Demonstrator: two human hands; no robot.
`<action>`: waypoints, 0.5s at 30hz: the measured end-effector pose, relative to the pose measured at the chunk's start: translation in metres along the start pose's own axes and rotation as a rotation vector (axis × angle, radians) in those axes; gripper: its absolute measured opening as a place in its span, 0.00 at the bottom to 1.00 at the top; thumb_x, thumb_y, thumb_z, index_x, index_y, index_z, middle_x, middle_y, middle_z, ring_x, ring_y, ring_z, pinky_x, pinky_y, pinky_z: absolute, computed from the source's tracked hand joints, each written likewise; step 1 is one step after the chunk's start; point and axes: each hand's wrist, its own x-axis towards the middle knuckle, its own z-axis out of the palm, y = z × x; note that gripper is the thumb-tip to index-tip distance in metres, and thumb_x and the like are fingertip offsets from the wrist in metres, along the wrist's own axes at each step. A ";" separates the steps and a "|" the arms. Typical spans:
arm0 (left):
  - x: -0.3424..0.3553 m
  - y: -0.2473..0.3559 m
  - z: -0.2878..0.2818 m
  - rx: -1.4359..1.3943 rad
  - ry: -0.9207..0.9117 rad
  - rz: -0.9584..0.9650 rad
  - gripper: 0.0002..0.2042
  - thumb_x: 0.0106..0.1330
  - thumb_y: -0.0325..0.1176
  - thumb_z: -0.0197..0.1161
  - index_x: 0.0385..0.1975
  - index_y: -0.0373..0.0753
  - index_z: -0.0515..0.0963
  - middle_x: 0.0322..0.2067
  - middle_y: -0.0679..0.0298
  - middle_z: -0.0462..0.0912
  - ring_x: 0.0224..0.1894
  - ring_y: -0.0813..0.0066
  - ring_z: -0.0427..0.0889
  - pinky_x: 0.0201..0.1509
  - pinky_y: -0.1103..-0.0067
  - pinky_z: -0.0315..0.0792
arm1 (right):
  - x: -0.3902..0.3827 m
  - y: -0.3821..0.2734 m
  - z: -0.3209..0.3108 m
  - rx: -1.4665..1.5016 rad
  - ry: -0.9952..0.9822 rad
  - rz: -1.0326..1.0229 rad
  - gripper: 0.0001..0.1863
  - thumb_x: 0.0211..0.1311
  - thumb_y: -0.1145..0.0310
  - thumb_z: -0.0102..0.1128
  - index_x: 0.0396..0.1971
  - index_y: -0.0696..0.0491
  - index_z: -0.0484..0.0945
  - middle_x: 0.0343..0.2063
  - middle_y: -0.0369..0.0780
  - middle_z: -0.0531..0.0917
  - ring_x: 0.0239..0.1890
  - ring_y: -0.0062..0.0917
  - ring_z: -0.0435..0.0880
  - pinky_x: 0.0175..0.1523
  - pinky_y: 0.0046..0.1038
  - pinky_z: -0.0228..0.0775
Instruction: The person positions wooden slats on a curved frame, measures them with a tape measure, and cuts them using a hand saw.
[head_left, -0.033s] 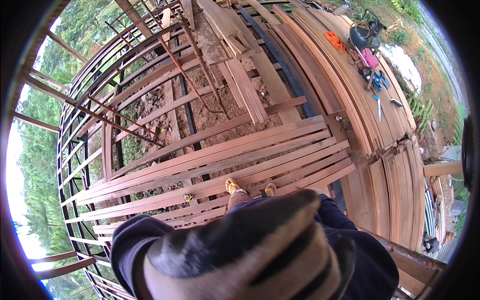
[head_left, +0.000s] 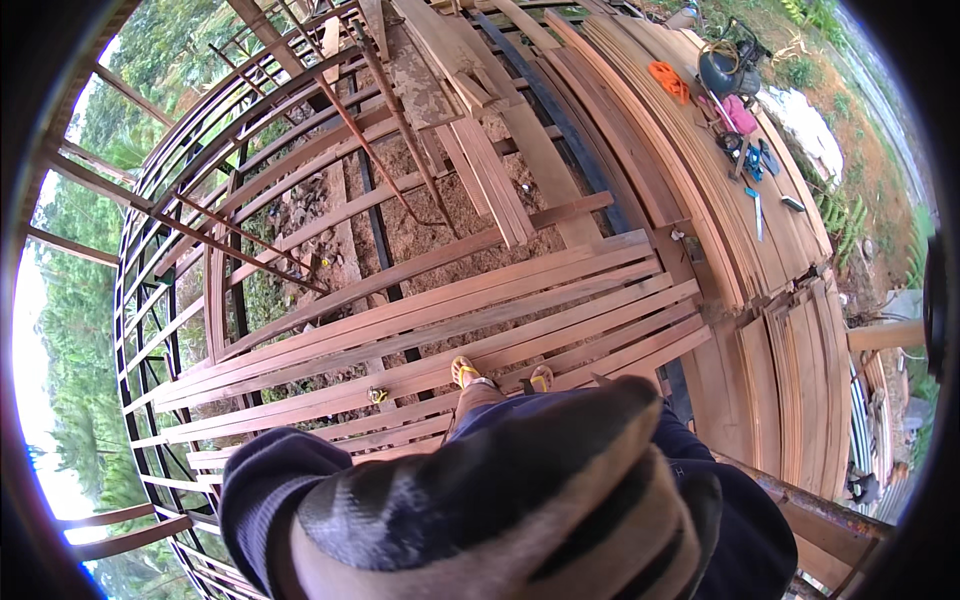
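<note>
My left hand (head_left: 500, 500), in a tan and black work glove, looms large at the bottom of the view, close to the camera. A dark blue sleeve (head_left: 265, 500) covers its wrist at the left. The fingers lie together and curl, with one black-coated digit pointing to the upper right. What they hold, if anything, is hidden. My right hand is out of view. Beyond the glove, my feet in yellow-strapped sandals (head_left: 465, 372) stand on reddish wooden planks (head_left: 430, 385), which lie side by side with gaps between them.
Open framing with dark beams (head_left: 385, 235) shows bare soil (head_left: 400, 170) below. Rusty rods (head_left: 370, 150) lean across it. Stacked boards (head_left: 640, 110) run along the right, bearing an orange coil (head_left: 669, 82), a blue tool (head_left: 760, 160) and a pink bundle (head_left: 738, 115). A dark tank-like machine (head_left: 722, 72) stands behind.
My gloved left hand has shifted slightly to the right. My feet, the planks and the tools have not moved.
</note>
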 end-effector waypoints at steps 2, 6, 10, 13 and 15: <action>0.005 0.003 0.006 0.020 -0.027 0.030 0.19 0.53 0.38 0.65 0.44 0.39 0.82 0.34 0.62 0.80 0.41 0.64 0.81 0.54 0.63 0.78 | 0.008 0.025 0.012 -0.003 0.017 0.002 0.17 0.62 0.59 0.53 0.40 0.53 0.85 0.37 0.47 0.88 0.40 0.38 0.88 0.46 0.34 0.78; 0.008 0.012 0.011 0.044 0.027 0.081 0.18 0.57 0.39 0.64 0.46 0.39 0.81 0.36 0.61 0.81 0.43 0.62 0.82 0.56 0.62 0.76 | 0.081 0.142 0.014 -0.901 0.026 -0.621 0.18 0.68 0.57 0.49 0.44 0.49 0.85 0.46 0.44 0.87 0.52 0.36 0.84 0.58 0.33 0.74; 0.017 0.019 0.036 0.073 -0.095 0.030 0.18 0.61 0.40 0.63 0.48 0.40 0.80 0.39 0.60 0.82 0.45 0.60 0.82 0.58 0.62 0.74 | 0.072 0.111 0.044 -0.751 -0.073 -0.511 0.18 0.69 0.58 0.48 0.45 0.49 0.85 0.47 0.43 0.87 0.54 0.36 0.83 0.60 0.32 0.73; -0.002 -0.008 0.090 -0.176 -0.244 -0.118 0.17 0.64 0.40 0.62 0.50 0.40 0.80 0.41 0.58 0.83 0.47 0.59 0.82 0.60 0.61 0.73 | 0.040 0.101 0.038 -0.681 -0.113 -0.408 0.19 0.70 0.58 0.46 0.46 0.49 0.85 0.48 0.42 0.86 0.55 0.36 0.82 0.62 0.32 0.72; -0.044 -0.031 0.139 -0.568 -0.425 -0.309 0.19 0.68 0.38 0.59 0.57 0.39 0.77 0.44 0.55 0.83 0.50 0.56 0.81 0.62 0.62 0.70 | 0.024 0.080 0.036 -0.567 -0.126 -0.338 0.19 0.71 0.58 0.45 0.47 0.49 0.84 0.49 0.42 0.86 0.56 0.36 0.81 0.63 0.32 0.71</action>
